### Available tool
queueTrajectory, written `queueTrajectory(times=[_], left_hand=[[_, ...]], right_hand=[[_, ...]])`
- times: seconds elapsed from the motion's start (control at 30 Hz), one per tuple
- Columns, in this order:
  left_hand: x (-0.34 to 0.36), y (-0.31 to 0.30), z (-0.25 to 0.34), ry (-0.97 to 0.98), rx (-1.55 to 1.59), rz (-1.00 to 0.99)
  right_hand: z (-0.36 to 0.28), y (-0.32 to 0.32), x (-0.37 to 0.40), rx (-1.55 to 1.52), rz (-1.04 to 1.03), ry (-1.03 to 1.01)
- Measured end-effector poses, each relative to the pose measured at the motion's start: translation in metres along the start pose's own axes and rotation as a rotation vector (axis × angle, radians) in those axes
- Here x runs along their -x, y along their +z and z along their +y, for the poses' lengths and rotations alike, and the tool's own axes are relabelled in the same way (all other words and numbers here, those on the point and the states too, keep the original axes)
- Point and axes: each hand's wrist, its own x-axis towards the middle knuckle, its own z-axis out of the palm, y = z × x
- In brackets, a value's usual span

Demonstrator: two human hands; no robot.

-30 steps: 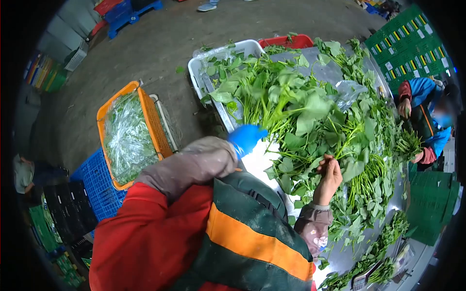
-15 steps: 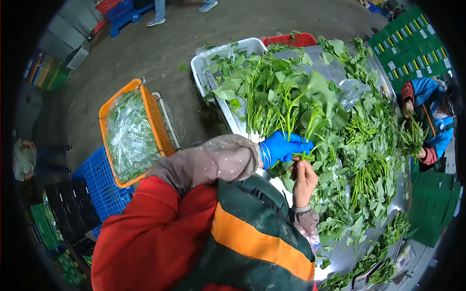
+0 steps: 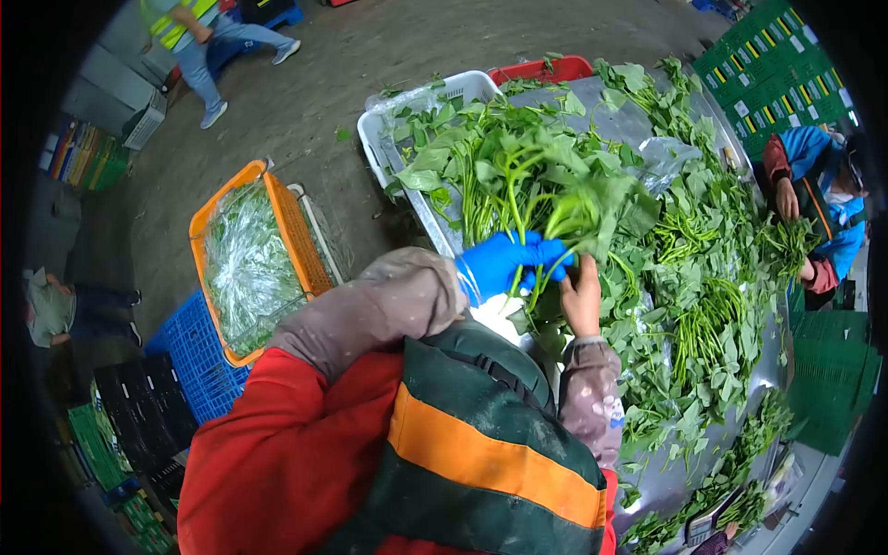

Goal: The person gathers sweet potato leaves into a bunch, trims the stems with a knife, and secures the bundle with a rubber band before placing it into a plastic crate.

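My left hand, in a blue glove, is closed around a few leafy green stems. Their cut ends stick out below the glove and their leaves spread above it, partly blurred. Close on its right, my bare right hand has its fingers pinched at a leafy green stem beside the blue fingertips; the exact contact is partly hidden. Both hands are over the near edge of a metal table strewn with loose greens. A bunch of stems lies just beyond the glove.
A white basket and a red crate adjoin the table's far end. To the left, an orange crate with bagged greens rests by a blue crate. Across the table a co-worker handles greens. Another person walks behind.
My left hand has shifted left and slightly up with its stems. My right hand has risen, its fingers now at the stem beside the glove. The walking person has moved left.
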Motion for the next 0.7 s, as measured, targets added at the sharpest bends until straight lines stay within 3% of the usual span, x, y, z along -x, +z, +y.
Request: queueTrajectory(times=[0.07, 0.13, 0.17, 0.2, 0.27, 0.33, 0.37, 0.47, 0.53, 0.6, 0.7], left_hand=[[0.005, -0.008, 0.022, 0.276, 0.020, -0.098], [0.030, 0.006, 0.059, 0.307, 0.272, 0.013], [0.039, 0.010, 0.074, 0.313, 0.265, 0.069], [0.043, 0.002, 0.077, 0.324, 0.188, 0.126], [0.048, -0.015, 0.077, 0.335, 0.029, 0.231], [0.042, -0.032, 0.049, 0.321, 0.105, 0.217], [0.039, -0.041, 0.029, 0.308, 0.168, 0.206], [0.033, -0.052, -0.003, 0.158, 0.406, 0.170], [0.033, -0.049, -0.010, 0.041, 0.548, 0.147], [0.028, -0.049, -0.007, 0.101, 0.478, 0.183], [0.021, -0.034, 0.007, 0.206, 0.185, 0.306]], right_hand=[[0.006, -0.003, -0.004, -0.041, -0.033, 0.035], [0.014, -0.005, -0.001, -0.075, -0.095, 0.130], [0.027, 0.001, -0.001, -0.261, 0.013, 0.035], [0.017, -0.005, -0.004, -0.471, 0.056, 0.155], [-0.002, -0.025, -0.009, -0.432, 0.258, 0.259], [0.003, -0.042, -0.017, -0.088, 0.375, 0.279], [0.003, -0.052, -0.022, 0.045, 0.313, 0.332], [0.059, -0.052, -0.027, 0.247, 0.183, 0.018], [0.012, -0.073, -0.024, 0.178, 0.161, 0.250], [-0.003, -0.080, -0.016, -0.102, 0.270, -0.042], [-0.047, -0.091, -0.006, -0.490, 0.178, 0.087]])
